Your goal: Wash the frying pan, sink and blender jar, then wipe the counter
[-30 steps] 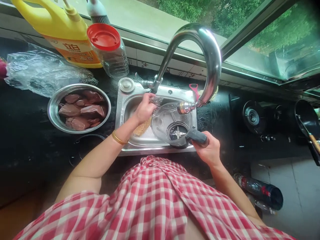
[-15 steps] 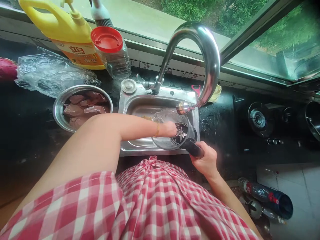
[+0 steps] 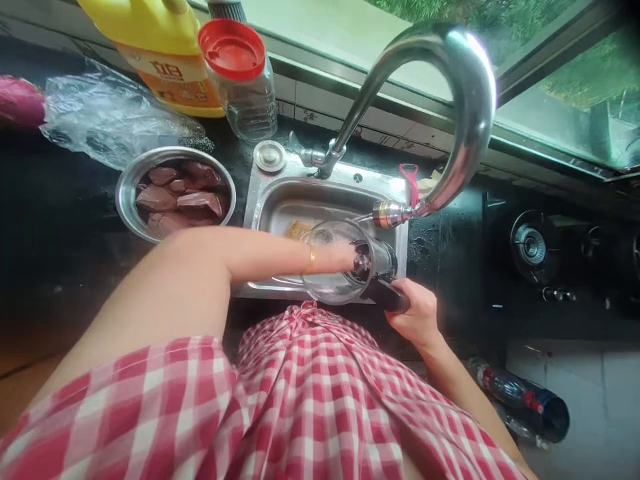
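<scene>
A: Where is the clear jug (image 3: 345, 285) held?

B: It is tipped over the sink (image 3: 310, 203), maybe so drips can be caught. Whether the sink is touched cannot be told.

A: How are the hands placed?

B: The black handle (image 3: 387, 295), at four o'clock on the jug, is wrapped by the right hand (image 3: 414, 308), likely so the jug is steadied. The left hand (image 3: 344, 257) is put inside. It is blurred, so how far its fingers are spread, or whether anything is gripped, cannot be told.

A: What is set around?

B: The tap spout (image 3: 393, 214) is hung between one and two o'clock, perhaps so the jug can be reached. Raw meat (image 3: 183, 197) is held in a bowl (image 3: 127, 201) on the desk (image 3: 60, 220) at ten o'clock.
</scene>
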The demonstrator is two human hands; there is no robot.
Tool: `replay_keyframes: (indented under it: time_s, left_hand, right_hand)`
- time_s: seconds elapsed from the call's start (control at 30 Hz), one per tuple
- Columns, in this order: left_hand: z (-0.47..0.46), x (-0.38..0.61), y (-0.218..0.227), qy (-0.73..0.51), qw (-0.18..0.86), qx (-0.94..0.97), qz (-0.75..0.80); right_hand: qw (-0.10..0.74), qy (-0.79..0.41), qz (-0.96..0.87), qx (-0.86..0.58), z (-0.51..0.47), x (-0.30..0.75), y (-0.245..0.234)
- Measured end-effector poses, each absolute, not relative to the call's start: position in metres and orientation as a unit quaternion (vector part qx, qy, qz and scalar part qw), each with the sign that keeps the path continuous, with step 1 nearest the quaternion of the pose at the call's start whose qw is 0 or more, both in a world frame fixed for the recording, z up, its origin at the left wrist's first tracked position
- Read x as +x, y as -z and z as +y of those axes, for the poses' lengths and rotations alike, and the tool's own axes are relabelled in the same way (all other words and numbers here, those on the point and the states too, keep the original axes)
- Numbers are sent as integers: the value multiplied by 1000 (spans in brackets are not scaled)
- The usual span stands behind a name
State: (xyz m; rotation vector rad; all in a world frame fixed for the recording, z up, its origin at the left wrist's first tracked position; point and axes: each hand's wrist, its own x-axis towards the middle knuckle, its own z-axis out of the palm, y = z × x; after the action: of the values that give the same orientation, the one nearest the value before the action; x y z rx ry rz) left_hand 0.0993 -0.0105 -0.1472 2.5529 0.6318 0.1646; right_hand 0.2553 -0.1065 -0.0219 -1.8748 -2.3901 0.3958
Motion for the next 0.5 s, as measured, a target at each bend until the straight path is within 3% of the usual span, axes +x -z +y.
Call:
replay_keyframes:
  time_s: [0.13,0.23,0.37,0.43,0.5]
  left_hand:
    - [7,96,131,-162,165,950,209]
    - [1,105,120,-67,188,946,255]
    - [-22,116,115,140,379,883,239]
    - [-26,109,117,124,522,811,234]
    - [-22,95,119,54,588,759,273]
  right_hand:
    - [46,-98,-740,-663,-107,266,19]
    - [59,-84,-724,-682,-110,270,13]
    - [70,-75,-746,-658,-117,268,3]
    - [68,-78,-749,-655,-121,267,-1]
    - [65,-83,-733,-672,-126,266,-5]
